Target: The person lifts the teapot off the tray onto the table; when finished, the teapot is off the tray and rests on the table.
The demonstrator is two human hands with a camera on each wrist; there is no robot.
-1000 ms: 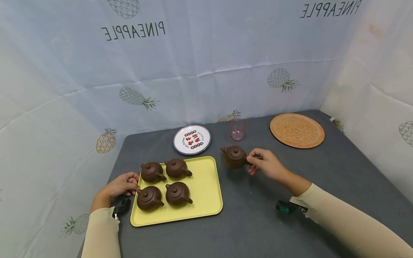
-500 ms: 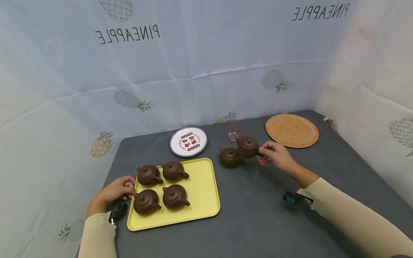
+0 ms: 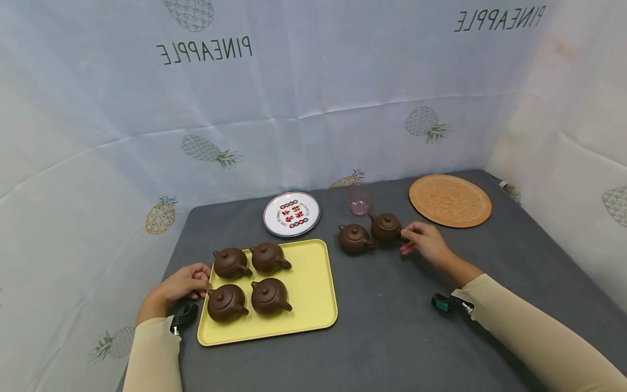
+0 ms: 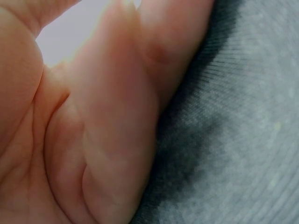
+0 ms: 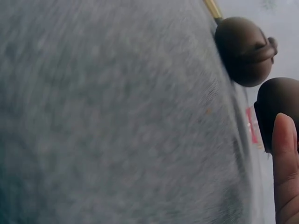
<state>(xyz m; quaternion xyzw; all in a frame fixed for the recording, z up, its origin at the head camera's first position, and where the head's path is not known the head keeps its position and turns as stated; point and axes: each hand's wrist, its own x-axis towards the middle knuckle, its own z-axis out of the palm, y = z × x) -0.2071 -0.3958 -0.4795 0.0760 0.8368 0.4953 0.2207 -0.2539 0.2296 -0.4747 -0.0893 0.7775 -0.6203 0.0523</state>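
Observation:
My right hand (image 3: 425,242) pinches the handle of a small brown teapot (image 3: 386,227), close over or on the grey table. In the right wrist view a finger lies against this teapot (image 5: 279,100). Just left of it stands a second brown teapot (image 3: 354,239), its handle near the held pot. My left hand (image 3: 188,280) holds the left rim of a yellow tray (image 3: 311,294), its fingers (image 4: 112,107) bent in the left wrist view. Several like teapots (image 3: 269,296) stand in the tray's left part, spouts pointing up-left; its right part is bare.
Behind the tray lies a white plate (image 3: 292,214) with red characters. A clear pink glass (image 3: 360,199) stands behind the two right teapots. At the back right is a round tan board (image 3: 449,200). A pineapple-print curtain (image 3: 274,147) encloses the back and sides.
My right hand has carried its teapot rightward from in front of the second teapot, then lowered it beside that one. My left hand stays at the tray's rim.

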